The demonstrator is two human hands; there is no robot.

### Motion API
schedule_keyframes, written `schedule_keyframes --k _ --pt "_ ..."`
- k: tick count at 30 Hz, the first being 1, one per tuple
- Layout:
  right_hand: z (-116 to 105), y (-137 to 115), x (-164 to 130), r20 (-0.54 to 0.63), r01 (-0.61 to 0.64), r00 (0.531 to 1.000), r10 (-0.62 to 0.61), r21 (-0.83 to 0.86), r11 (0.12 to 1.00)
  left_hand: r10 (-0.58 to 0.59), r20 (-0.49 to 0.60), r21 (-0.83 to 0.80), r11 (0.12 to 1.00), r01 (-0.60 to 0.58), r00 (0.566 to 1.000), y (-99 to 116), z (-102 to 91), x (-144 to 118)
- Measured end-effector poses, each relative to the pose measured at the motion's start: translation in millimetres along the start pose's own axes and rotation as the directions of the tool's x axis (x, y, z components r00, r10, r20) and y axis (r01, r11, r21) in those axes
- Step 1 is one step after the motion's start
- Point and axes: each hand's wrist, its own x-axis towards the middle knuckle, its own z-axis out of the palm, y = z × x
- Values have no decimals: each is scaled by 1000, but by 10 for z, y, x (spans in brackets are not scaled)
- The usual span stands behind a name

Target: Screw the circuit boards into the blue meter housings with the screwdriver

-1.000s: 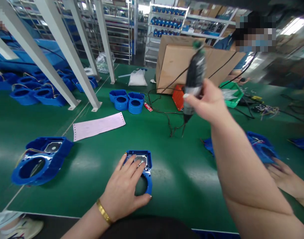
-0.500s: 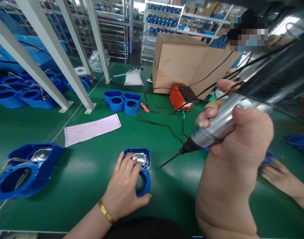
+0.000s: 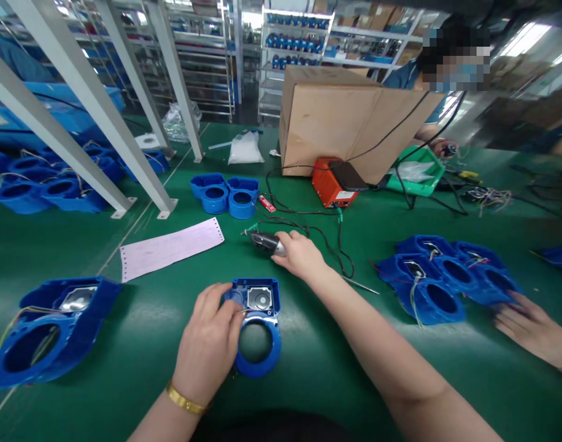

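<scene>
A blue plastic housing (image 3: 257, 362) with a round opening and a square metal part (image 3: 261, 299) set in it lies flat in front of me. My left hand (image 3: 210, 334) is closed on its left edge, fingers curled and thumb partly hidden. Beyond the housing, my right hand (image 3: 302, 253) grips an electric screwdriver (image 3: 266, 242) low over the table. Its dark end with a green plug points left. Past my forearm shows a thin metal rod (image 3: 362, 285); my arm hides whether it joins the screwdriver.
More blue housings (image 3: 440, 301) stand at right, where another person's hand (image 3: 532, 325) touches one. One housing (image 3: 78, 331) is at left. A paper strip (image 3: 170, 245), an orange box (image 3: 329, 184) with cords, a large carton (image 3: 331, 123) and grey posts (image 3: 156, 178) stand farther back.
My right hand has brought the screwdriver down from close to the camera to the table, turning its bit away from the housing. My left fingers have drawn back to the housing's left edge.
</scene>
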Motion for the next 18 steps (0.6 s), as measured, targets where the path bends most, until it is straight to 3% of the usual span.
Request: schedule_keyframes --k 6,11,15,18 --pt "57 -155 -382 -62 106 993 -96 190 976 -2 -120 43 999 7 993 22 102 -26" --pt "388 -306 -822 -20 135 990 -138 375 917 55 -149 107 993 -39 987 10 113 -9" --pt "574 -344 -887 -59 124 992 -110 384 915 77 -134 88 994 -66 988 -82 113 -53" --pt "548 -397 -847 -108 144 988 -114 331 933 120 -116 44 992 -116 986 -221 265 -157"
